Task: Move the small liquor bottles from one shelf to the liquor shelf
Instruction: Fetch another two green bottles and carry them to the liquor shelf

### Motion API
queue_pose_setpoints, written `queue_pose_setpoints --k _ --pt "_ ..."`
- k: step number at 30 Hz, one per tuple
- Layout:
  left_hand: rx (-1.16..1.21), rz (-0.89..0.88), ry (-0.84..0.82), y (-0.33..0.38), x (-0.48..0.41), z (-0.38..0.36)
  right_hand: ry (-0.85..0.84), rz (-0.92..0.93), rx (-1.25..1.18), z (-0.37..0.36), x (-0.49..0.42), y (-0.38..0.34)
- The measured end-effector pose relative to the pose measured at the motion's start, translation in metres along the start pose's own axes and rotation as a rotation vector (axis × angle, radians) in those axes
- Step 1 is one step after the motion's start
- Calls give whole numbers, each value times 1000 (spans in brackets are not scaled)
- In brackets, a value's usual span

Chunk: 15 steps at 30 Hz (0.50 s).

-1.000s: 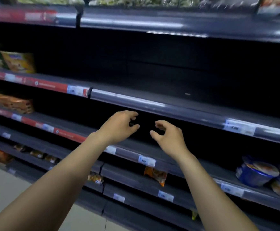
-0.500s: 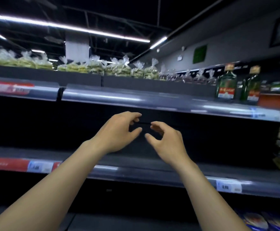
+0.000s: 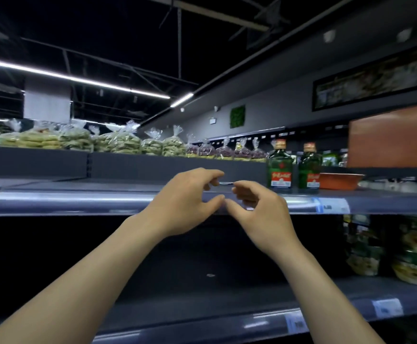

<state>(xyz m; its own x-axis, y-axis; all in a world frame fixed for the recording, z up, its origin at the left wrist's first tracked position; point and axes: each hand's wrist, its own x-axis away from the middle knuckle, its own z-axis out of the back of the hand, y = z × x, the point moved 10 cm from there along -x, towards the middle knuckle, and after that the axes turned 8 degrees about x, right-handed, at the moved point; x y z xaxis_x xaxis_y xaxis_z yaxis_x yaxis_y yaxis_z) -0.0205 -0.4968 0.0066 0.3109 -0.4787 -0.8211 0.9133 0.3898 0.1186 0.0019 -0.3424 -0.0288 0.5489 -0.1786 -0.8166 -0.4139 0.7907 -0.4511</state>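
Left hand (image 3: 185,202) and right hand (image 3: 259,209): curled, empty, thumbs nearly touching at shelf (image 3: 78,201) edge | two green bottles (image 3: 279,167) upright right, beside orange tray (image 3: 338,181) | shelf left bare.

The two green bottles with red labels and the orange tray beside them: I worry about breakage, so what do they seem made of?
The two green bottles with red labels look like glossy glass: translucent dark green bodies with bright highlights, though clear plastic cannot be ruled out. Their tan caps look matte, material unclear. The orange tray looks like opaque, smooth plastic with an even sheen.
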Motion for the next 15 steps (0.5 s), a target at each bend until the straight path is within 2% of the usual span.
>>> queue_pose_setpoints --k 5,9,12,15 --pt "2 -9 86 26 -62 -41 176 27 85 74 -36 43" --pt "84 133 167 34 -118 -75 322 2 135 127 -72 82" --pt "114 207 231 35 -145 -94 322 -47 204 145 -99 115" --pt "116 258 294 29 -158 -107 228 -155 290 142 -123 152"
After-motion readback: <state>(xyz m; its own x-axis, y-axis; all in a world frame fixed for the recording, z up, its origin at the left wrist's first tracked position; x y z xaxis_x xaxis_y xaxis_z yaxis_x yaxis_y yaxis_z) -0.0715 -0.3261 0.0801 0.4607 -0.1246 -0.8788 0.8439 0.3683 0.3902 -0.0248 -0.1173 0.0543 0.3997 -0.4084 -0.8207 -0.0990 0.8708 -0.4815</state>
